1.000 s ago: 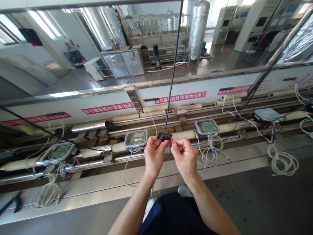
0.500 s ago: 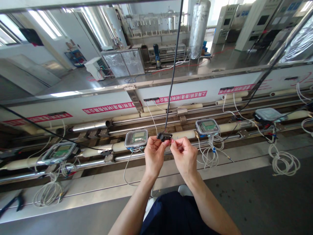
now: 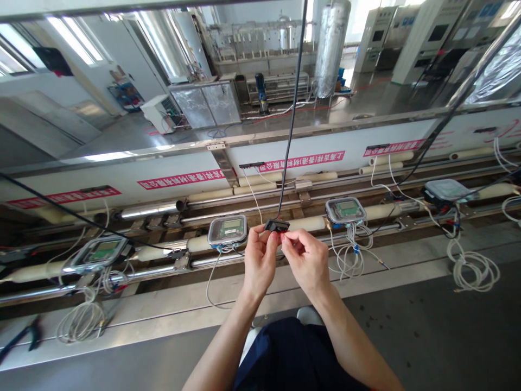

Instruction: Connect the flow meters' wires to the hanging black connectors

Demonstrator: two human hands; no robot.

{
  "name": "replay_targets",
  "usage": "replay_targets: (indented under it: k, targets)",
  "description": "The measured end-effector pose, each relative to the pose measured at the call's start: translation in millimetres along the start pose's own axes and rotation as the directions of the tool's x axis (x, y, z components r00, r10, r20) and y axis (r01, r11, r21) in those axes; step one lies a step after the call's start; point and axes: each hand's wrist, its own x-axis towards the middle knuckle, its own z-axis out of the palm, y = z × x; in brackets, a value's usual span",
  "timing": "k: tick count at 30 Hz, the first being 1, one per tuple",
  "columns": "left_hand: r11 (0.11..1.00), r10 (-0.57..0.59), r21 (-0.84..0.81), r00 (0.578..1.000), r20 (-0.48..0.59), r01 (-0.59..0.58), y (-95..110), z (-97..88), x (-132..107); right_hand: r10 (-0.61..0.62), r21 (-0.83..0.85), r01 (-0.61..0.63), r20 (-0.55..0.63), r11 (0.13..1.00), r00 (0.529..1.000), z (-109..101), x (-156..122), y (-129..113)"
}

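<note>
My left hand (image 3: 260, 260) pinches a small black connector block (image 3: 277, 225) that hangs from a black cable (image 3: 290, 119) dropping from above. My right hand (image 3: 307, 258) is closed in a pinch right beside the block, its fingertips touching a small red piece at the block's edge. Both hands are held above the metal bench, between two clear-lidded meter units, one (image 3: 227, 230) to the left and one (image 3: 345, 210) to the right. A thin white wire (image 3: 211, 282) runs from the left meter down toward my hands.
Cream-coloured pipes (image 3: 163, 252) and steel rails run along the bench, with more meters (image 3: 100, 252) (image 3: 445, 191) and coiled white wires (image 3: 79, 320) (image 3: 472, 269). A white panel with red labels (image 3: 181, 179) backs the bench. A black clamp (image 3: 24, 336) lies at far left.
Both hands and the black block have shifted slightly right and closer together; my right fingertips now meet the block's edge.
</note>
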Motion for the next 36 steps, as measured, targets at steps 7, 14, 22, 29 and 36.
replay_targets:
  k: [7, 14, 22, 29, 36]
  targets:
    - [0.998, 0.023, 0.053, 1.000, 0.011, -0.023, -1, -1.5, -1, -0.005, -0.061, 0.007, 0.028, 0.998, 1.000, -1, 2, -4]
    - [0.994, 0.050, 0.096, 0.998, 0.024, -0.052, -3, -2.3, -2, 0.002, -0.106, 0.003, 0.050, 0.994, 0.999, -3, 4, -8]
    - [0.984, 0.076, 0.158, 0.996, 0.042, -0.082, -6, -4.1, -2, 0.033, -0.122, -0.024, 0.071, 0.992, 0.997, -4, 6, -9]
    - [0.960, 0.105, 0.255, 0.993, 0.048, -0.114, -13, -8.1, -1, 0.053, -0.131, -0.042, 0.080, 0.990, 0.995, -5, 6, -8]
    - [0.952, 0.106, 0.285, 0.994, 0.034, -0.111, -15, -8.5, -1, 0.059, -0.143, -0.051, 0.055, 0.988, 0.997, -3, 5, -7]
